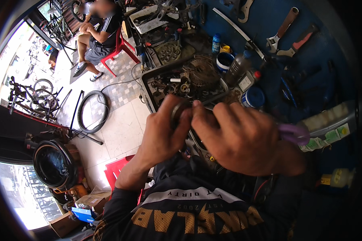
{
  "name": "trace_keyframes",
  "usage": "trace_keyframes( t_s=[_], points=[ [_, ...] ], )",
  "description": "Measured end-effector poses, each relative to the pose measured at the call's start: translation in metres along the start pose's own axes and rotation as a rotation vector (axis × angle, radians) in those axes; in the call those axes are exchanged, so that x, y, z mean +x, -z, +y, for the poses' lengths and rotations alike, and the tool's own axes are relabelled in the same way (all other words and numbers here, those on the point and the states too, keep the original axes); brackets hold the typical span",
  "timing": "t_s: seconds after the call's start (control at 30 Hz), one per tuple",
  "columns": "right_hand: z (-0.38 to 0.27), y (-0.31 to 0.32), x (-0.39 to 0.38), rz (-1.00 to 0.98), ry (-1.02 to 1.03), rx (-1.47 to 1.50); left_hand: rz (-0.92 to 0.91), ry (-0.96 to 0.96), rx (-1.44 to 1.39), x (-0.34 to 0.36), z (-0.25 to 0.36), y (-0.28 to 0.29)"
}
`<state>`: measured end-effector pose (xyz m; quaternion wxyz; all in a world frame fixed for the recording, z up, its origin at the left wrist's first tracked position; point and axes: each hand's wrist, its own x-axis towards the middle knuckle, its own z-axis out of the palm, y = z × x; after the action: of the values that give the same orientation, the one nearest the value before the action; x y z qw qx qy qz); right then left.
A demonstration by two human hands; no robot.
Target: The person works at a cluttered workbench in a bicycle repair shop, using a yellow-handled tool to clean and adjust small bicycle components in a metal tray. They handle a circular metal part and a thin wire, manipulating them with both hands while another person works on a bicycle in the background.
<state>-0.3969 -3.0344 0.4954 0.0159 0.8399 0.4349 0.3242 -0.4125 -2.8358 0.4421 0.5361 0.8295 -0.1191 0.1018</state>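
Note:
My left hand (165, 126) is closed, its thumb and fingers pinching a small round metal ring (175, 111). What kind of part the ring belongs to I cannot make out. My right hand (239, 134) comes in against it from the right, fingers curled, thumb tip almost at the ring. Something dark sits under its fingers, mostly hidden. A purple loop (295, 134) shows by the right wrist; whether it is worn or held cannot be seen. Just beyond both hands lies a grey tray (148, 90) with greasy metal parts, among them toothed sprockets (205, 70).
Bottles (238, 68) and a blue tub (253, 97) stand right of the tray. Wrenches (282, 30) hang on the blue wall. A person (104, 30) sits on a red chair (120, 48). A bicycle tyre (93, 111) lies on the tiled floor; another red chair (114, 170) is near my left forearm.

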Motion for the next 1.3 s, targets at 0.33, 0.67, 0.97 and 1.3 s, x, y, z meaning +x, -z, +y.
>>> trace_keyframes(
  t_s=[0.33, 0.67, 0.97, 1.3],
  points=[
    [0.019, 0.01, 0.007, -0.131, -0.058, 0.248, -0.107, 0.029, -0.008, -0.001, -0.007, 0.008],
    [0.042, 0.002, 0.01, -0.166, -0.065, 0.477, -0.172, 0.148, -0.303, -0.002, -0.013, 0.011],
    [0.056, -0.017, 0.009, -0.146, -0.096, 0.751, -0.239, 0.234, -0.436, 0.001, -0.012, 0.015],
    [0.066, -0.023, 0.008, -0.242, -0.039, 0.812, -0.345, 0.236, -0.638, 0.005, -0.015, 0.02]
  ],
)
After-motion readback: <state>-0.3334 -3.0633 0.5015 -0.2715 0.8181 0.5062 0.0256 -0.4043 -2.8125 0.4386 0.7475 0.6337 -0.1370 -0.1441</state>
